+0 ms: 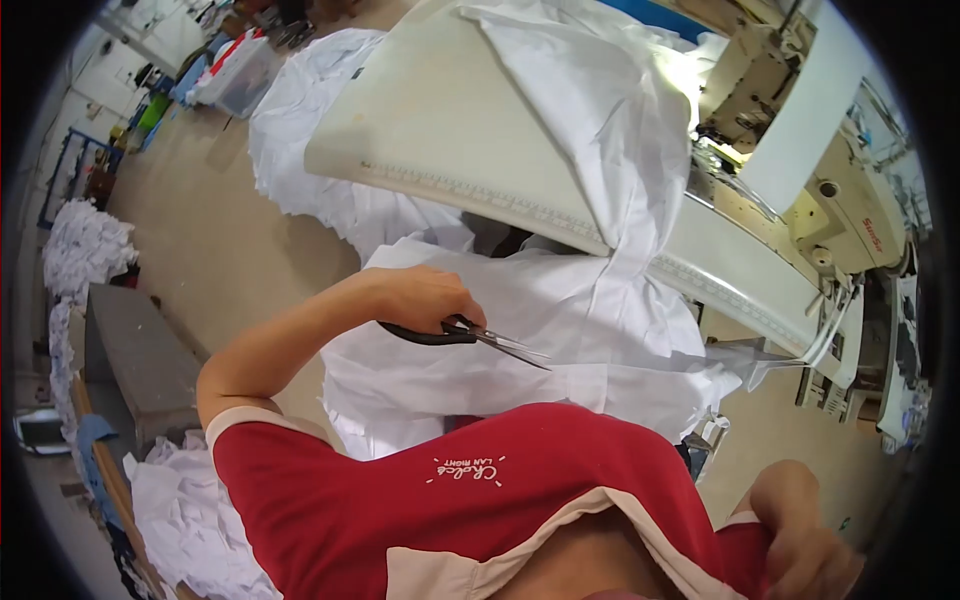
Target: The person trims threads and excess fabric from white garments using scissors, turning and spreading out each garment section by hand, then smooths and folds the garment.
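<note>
My left hand is closed around the handles of a pair of black-handled scissors. Their slim metal blades point right, slightly parted, above white fabric draped across my lap. Part of this cloth hangs from the sewing table, gathered in folds over its ruler-marked front edge. My right hand is raised beside my right shoulder at the lower right, away from the cloth. Motion blur smears its fingers, and I cannot make out anything in them.
A sewing machine stands at the right, with another machine head behind. White cloth piles lie left of the table, and more fabric is heaped at lower left beside a grey box-like surface. A clear bin sits on the floor.
</note>
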Tool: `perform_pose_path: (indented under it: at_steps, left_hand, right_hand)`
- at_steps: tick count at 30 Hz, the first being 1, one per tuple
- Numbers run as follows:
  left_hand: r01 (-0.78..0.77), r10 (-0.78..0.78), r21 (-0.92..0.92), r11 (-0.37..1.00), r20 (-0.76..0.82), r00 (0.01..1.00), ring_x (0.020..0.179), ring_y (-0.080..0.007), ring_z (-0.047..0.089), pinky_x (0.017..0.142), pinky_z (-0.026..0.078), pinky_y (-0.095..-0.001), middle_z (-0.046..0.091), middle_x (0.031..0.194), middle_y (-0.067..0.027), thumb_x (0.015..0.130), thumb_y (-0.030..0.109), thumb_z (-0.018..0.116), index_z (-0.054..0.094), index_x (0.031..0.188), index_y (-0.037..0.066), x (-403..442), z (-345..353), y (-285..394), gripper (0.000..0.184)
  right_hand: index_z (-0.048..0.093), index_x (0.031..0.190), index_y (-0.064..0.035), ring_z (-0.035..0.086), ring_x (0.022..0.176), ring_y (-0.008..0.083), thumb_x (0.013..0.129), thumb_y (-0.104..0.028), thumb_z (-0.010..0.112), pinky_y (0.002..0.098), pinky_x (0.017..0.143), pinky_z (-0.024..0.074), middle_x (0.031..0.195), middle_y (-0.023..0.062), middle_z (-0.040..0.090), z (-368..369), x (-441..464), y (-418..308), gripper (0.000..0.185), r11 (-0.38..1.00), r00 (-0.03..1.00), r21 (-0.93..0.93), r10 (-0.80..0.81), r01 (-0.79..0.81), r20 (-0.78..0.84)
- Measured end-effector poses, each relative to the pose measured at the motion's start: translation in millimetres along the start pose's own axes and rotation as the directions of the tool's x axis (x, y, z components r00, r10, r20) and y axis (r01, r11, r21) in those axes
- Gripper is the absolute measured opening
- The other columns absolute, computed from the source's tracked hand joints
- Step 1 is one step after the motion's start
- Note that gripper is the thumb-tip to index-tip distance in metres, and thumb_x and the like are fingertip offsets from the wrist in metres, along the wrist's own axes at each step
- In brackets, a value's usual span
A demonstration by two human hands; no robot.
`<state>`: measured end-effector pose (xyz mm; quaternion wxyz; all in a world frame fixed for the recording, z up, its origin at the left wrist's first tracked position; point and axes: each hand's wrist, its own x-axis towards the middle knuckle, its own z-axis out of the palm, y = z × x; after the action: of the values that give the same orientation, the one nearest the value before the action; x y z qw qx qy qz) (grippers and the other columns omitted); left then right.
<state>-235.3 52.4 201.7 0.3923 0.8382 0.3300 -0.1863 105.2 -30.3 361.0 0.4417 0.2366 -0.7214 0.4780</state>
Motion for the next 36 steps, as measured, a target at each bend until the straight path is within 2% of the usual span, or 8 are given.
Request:
perform_pose_path:
  at_steps: [5,6,10,13,17,21,25,36]
  left_hand:
    - [-0.161,0.156,-0.073,0.984,-0.076,0.985,0.074,-0.0303,0.058,0.066,0.044,-0.0372,0.064,0.082,-0.0131,0.083,0.014,0.055,0.061,0.106,0.005,44,-18,-13,0.025]
    - [-0.15,0.145,-0.069,0.986,-0.074,0.987,0.073,-0.0302,0.057,0.065,0.044,-0.037,0.063,0.081,-0.0132,0.083,0.013,0.055,0.061,0.106,0.005,48,-22,-11,0.026]
    - [-0.092,0.085,-0.062,0.994,-0.107,0.991,0.068,-0.0276,0.057,0.062,0.043,-0.0353,0.061,0.076,-0.0122,0.082,0.012,0.055,0.06,0.108,0.002,47,-30,-16,0.028]
    - [-0.115,0.085,-0.139,0.984,-0.207,0.975,0.064,-0.0261,0.057,0.062,0.046,-0.0343,0.061,0.081,-0.015,0.077,0.005,0.055,0.057,0.111,-0.002,40,-28,-22,0.035]
    - [-0.115,0.042,-0.192,0.975,-0.351,0.936,0.069,-0.0258,0.057,0.065,0.046,-0.0337,0.061,0.087,-0.0158,0.075,-0.001,0.054,0.057,0.113,-0.002,35,-20,-27,0.038]
    - [-0.046,-0.022,-0.171,0.984,-0.376,0.926,0.07,-0.0253,0.057,0.066,0.046,-0.0341,0.06,0.087,-0.015,0.076,0.0,0.053,0.056,0.115,-0.001,31,-11,-24,0.039]
    - [0.01,-0.066,-0.144,0.99,-0.396,0.916,0.081,-0.0305,0.058,0.071,0.044,-0.0367,0.062,0.092,-0.0163,0.078,0.007,0.054,0.056,0.115,0.002,48,-15,-19,0.037]
    - [-0.04,0.039,-0.054,0.998,-0.012,0.999,0.076,-0.0313,0.057,0.069,0.042,-0.0396,0.059,0.077,-0.0154,0.081,0.011,0.051,0.055,0.112,0.006,108,-45,12,0.031]
  right_hand:
    - [0.063,0.078,-0.0047,0.059,0.066,0.0263,0.078,-0.013,0.059,0.0362,0.061,0.0477,0.077,0.011,0.061,-9,-81,51,0.01,0.864,0.906,0.389,0.399,-0.321,-0.139]
    - [0.063,0.087,-0.0034,0.059,0.073,0.0291,0.077,-0.016,0.062,0.037,0.069,0.047,0.081,0.0124,0.062,-27,-92,53,0.016,0.814,0.793,0.073,0.579,-0.576,-0.188]
    - [0.059,0.108,0.0017,0.054,0.1,0.0345,0.076,-0.025,0.07,0.0384,0.091,0.0393,0.101,0.0167,0.062,-47,-194,98,0.043,-0.261,0.411,-0.649,0.595,-0.715,-0.691]
    - [0.057,0.111,0.0017,0.052,0.105,0.0338,0.076,-0.026,0.071,0.039,0.092,0.0389,0.109,0.0176,0.059,-36,-198,121,0.047,0.02,0.524,-0.562,0.39,-0.827,-0.757]
    - [0.049,0.122,0.0034,0.047,0.112,0.0356,0.081,-0.026,0.067,0.0415,0.096,0.0369,0.121,0.02,0.051,-5,-233,145,0.053,0.117,0.186,-0.147,0.501,-0.982,-0.845]
    - [0.054,0.117,0.0058,0.056,0.098,0.0281,0.083,-0.024,0.066,0.0365,0.092,0.0408,0.103,0.0159,0.062,-10,-252,167,0.047,-0.154,0.341,-0.339,0.013,-0.928,-0.94]
    - [0.064,0.105,0.0022,0.057,0.085,0.0089,0.082,-0.02,0.069,0.0252,0.078,0.046,0.097,0.0069,0.065,-25,-249,185,0.032,0.525,0.016,0.513,0.71,-0.679,-0.704]
    - [0.067,0.095,0.0023,0.059,0.071,0.0061,0.082,-0.011,0.068,0.0216,0.064,0.0477,0.083,0.0046,0.067,12,-220,166,0.018,0.542,-0.053,0.584,0.704,-0.604,-0.708]
